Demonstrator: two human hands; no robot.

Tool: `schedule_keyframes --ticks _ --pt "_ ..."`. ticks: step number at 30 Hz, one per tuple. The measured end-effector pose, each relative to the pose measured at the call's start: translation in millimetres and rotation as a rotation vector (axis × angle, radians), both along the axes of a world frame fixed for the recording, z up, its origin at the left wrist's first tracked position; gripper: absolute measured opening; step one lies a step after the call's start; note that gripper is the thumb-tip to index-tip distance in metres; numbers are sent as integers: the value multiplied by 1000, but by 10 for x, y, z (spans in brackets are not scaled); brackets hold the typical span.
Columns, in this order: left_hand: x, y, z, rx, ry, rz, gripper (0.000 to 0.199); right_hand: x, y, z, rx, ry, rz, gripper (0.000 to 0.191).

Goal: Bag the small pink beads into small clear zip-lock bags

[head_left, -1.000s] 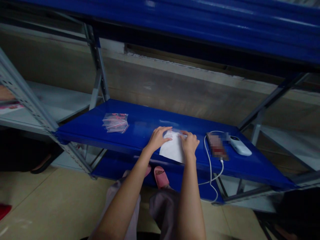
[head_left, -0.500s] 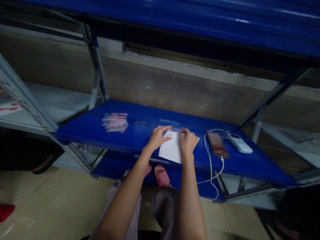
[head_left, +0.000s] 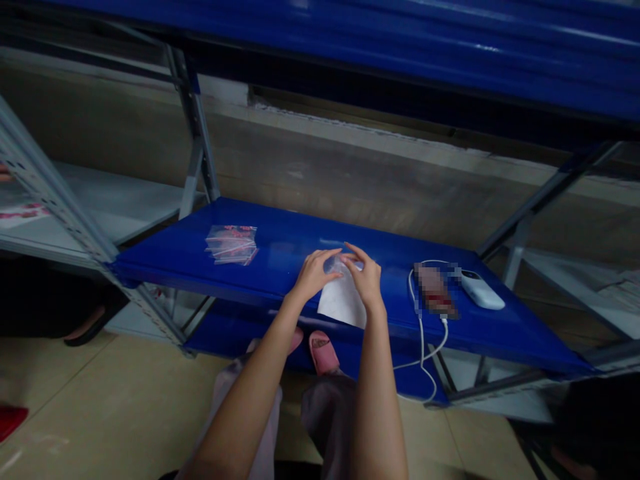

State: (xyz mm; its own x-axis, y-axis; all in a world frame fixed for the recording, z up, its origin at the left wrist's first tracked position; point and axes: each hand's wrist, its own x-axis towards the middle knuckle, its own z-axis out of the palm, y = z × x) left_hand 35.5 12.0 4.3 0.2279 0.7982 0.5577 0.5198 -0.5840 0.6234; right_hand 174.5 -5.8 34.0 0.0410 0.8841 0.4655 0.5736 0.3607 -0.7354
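A white sheet of paper [head_left: 343, 301] lies at the front edge of the blue shelf between my hands. At its far end is a small clear plastic bag [head_left: 336, 263], partly hidden by my fingers. My left hand [head_left: 315, 275] curves round the bag's left side, thumb and forefinger at the plastic. From the right, my right hand [head_left: 367, 277] bends its fingers over the same bag, fingertips close to those of the left. Whatever is inside the bag is too small to make out. Farther left rests a fanned stack of clear zip bags [head_left: 233, 245] with red marks.
On the right of the blue shelf [head_left: 290, 227] lie a blurred-out phone [head_left: 434, 288] and a pale power bank [head_left: 483, 290], with a white cable [head_left: 421, 347] hanging over the front edge. Metal uprights [head_left: 193, 127] frame the shelf. Another blue shelf [head_left: 400, 47] is overhead.
My right hand has shifted left and slightly away from me, its fingers now nearer my left hand. The left hand and the paper have hardly moved.
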Motion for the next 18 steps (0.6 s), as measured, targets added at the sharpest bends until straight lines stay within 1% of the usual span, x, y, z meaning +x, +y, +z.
schedule_keyframes --ticks 2,4,7,9,13,15,18 --pt "-4 5 15 18 -14 15 55 -10 0 5 30 -8 -66 34" --pt "2 2 32 41 -23 53 53 -25 3 3 16 3 -75 36" --pt "27 -22 57 83 -8 115 49 -48 2 -5 -105 85 40 39" --pt "48 -44 72 109 13 137 48 -52 -3 -7 -163 169 104 38" --pt "69 -74 102 131 21 169 50 -26 14 -27 -181 301 153 45" --pt "57 -77 119 129 8 143 56 0 42 -56 -167 343 129 43" --pt "15 -69 151 92 -40 42 67 52 74 -99 -127 364 68 32"
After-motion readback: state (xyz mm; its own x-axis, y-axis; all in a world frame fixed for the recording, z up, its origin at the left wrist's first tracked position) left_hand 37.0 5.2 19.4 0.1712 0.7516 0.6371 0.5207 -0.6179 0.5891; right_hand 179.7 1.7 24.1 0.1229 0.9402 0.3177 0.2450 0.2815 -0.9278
